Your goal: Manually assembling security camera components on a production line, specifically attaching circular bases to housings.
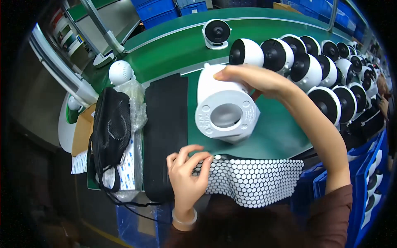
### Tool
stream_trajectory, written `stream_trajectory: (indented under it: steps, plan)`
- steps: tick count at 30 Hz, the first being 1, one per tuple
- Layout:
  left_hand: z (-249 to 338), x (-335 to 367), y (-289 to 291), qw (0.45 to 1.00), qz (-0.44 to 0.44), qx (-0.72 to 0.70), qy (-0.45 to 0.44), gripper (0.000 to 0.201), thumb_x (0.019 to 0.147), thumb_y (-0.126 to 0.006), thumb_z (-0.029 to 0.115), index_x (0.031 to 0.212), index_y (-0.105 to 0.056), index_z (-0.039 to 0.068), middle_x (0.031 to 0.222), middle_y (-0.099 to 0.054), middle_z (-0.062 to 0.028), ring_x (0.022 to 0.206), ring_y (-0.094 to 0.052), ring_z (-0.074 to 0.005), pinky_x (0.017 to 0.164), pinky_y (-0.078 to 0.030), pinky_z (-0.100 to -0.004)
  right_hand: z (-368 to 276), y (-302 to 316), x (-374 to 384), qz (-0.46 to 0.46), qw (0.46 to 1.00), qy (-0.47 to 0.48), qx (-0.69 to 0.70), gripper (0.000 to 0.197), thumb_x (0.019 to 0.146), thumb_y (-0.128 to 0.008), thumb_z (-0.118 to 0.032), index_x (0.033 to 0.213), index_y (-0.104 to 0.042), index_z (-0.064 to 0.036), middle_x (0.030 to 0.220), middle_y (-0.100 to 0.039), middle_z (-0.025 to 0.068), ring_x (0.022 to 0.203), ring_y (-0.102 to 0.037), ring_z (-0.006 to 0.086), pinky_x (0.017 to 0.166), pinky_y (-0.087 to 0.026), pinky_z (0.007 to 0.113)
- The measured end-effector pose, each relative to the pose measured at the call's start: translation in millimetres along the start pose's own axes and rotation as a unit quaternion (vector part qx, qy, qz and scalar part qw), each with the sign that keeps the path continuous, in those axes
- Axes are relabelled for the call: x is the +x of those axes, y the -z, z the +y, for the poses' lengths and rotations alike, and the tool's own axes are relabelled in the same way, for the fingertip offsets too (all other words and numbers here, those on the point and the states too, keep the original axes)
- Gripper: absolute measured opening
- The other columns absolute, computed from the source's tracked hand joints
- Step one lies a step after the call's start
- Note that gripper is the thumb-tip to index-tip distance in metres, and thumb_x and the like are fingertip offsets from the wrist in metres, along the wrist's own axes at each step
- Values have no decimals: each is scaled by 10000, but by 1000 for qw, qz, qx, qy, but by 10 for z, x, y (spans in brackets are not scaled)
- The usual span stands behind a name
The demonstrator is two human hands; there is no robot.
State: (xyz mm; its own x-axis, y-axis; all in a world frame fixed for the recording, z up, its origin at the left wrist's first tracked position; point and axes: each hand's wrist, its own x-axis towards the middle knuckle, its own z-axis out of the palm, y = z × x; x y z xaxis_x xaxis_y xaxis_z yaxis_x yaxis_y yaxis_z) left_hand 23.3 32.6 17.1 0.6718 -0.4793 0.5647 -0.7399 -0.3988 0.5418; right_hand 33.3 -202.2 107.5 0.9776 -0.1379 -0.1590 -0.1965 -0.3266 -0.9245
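Clutter at the far left of the table (pixel 285 132): a black mesh bag (pixel 109 128) with its cord trailing off the near edge, crumpled clear plastic wrap (pixel 134 101), and sheets of white backing paper (pixel 126 169) tucked under both. A snagged cord could drag that pile off the edge.

Black foam pad (pixel 165 132) lies flat just right of the bag, running toward the person.

Left hand (pixel 188 173), bracelet at the wrist, rests on the near-left corner of a sheet of round white sticker dots (pixel 252 180), fingertips curled and pinching at one dot; whether a dot has come free I cannot tell. The sheet overhangs the near edge, so a hard pull might slide it off or lift several dots at once.

White fan housing (pixel 225 109) is held above the green surface, base ring and its centre hole turned toward the camera. Right hand (pixel 252 78) grips it from the far side, fingers wrapped over the top. One-handed and tilted, it may slip or twist, and would drop onto the table or the dot sheet.

Finished white fans with black grilles (pixel 306 70) stand crowded in rows to the right, close behind the forearm; an elbow swing could knock the nearest ones over.
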Motion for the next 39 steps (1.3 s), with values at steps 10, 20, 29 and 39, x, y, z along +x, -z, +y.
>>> stream_trajectory:
  steps: [10,20,29,39]
  plan:
    - [221,205,-237,989,-49,-141,-15,83,652,-687,71,727,-657,50,827,-577,-62,719,-491,-186,677,-373,-285,572,122,33,66,791,229,-564,449,913,-343,-430,1208,-504,-132,898,-629,161,962,-546,336,825,-410,388]
    - [411,54,135,991,-83,-100,-15,51,639,-660,20,676,-625,27,683,-601,-32,663,-517,-150,708,-325,-289,496,-278,-1286,117,952,248,-134,189,774,-646,-135,912,-629,-6,788,-639,106,700,-613,180,652,-468,259]
    - [658,78,160,982,-127,2,-137,215,591,-707,109,801,-675,78,645,-523,3,618,-466,-161,688,-269,-323,747,-567,-1521,130,963,228,-59,96,735,-644,-31,826,-656,-3,697,-619,100,570,-562,184,515,-419,275]
    - [692,67,22,985,-100,-22,-137,187,555,-713,51,732,-676,99,659,-543,23,609,-457,-137,698,-249,-333,704,-519,-1584,122,966,216,-77,204,684,-677,-13,886,-653,-21,740,-624,100,623,-575,188,563,-448,257]
